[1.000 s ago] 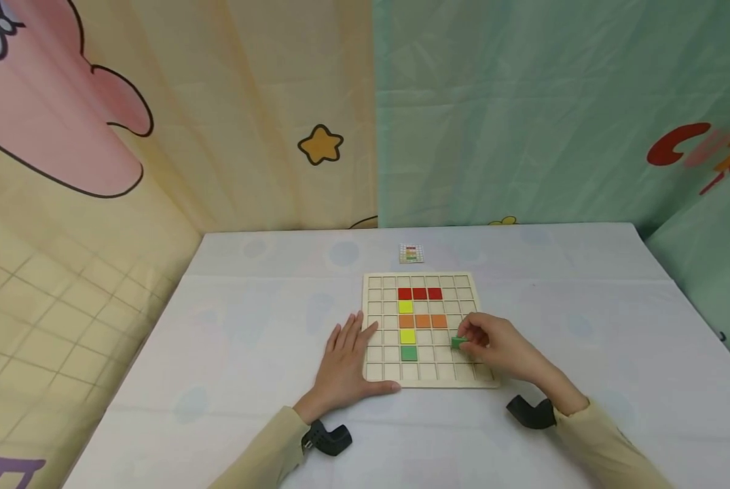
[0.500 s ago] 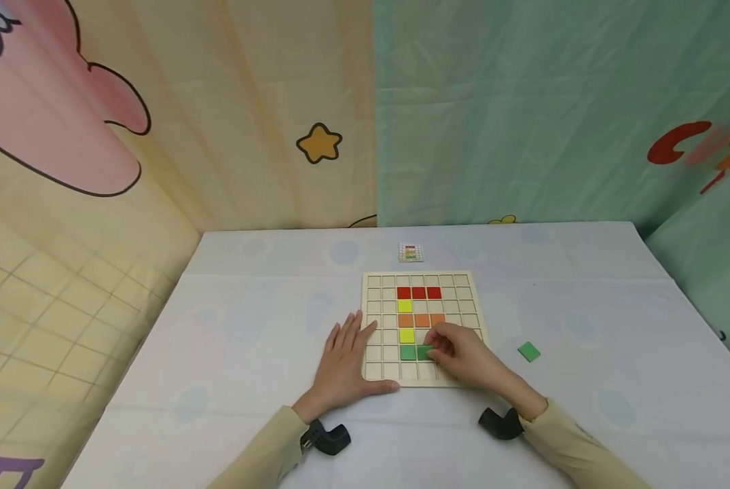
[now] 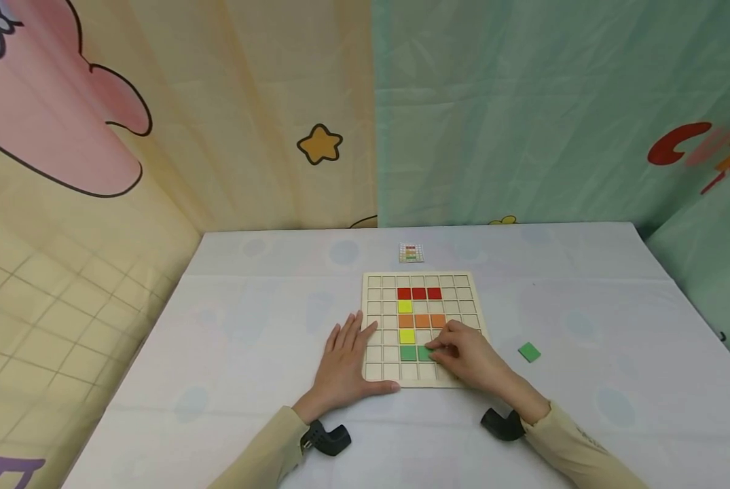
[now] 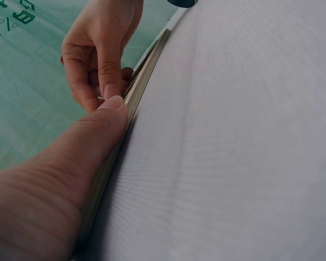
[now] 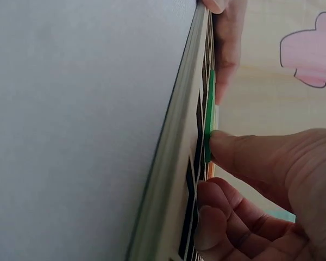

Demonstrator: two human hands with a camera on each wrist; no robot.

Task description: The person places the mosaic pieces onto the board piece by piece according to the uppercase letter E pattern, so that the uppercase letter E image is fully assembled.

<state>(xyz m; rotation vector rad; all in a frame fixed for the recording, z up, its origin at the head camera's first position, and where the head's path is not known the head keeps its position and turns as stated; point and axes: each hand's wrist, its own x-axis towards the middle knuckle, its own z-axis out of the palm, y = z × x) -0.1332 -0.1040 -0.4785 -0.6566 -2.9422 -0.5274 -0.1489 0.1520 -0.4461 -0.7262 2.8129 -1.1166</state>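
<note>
A pale wooden grid board (image 3: 379, 371) lies in front of me, with red tiles (image 3: 420, 293), yellow tiles (image 3: 406, 336), orange tiles (image 3: 422, 321) and a green tile (image 3: 408, 353) in its squares. My left hand (image 3: 343, 360) rests on the board's left side, fingers spread, thumb along the near edge. With thumb and fingertips my right hand (image 3: 471, 356) pinches a second green tile (image 3: 424, 354), just right of the first one. In the right wrist view my thumb (image 5: 244, 157) is against the green edge and the other fingers curl below.
Another green tile (image 3: 529, 352) lies loose on the white tablecloth (image 3: 248, 394), right of the board. Behind the board sits a small pattern card (image 3: 411, 253). Printed curtains (image 3: 493, 122) hang at the table's far side.
My right hand has carried the green tile left and down to the square beside the first green one, uncovering the loose tile on the right. The left hand stays put.
</note>
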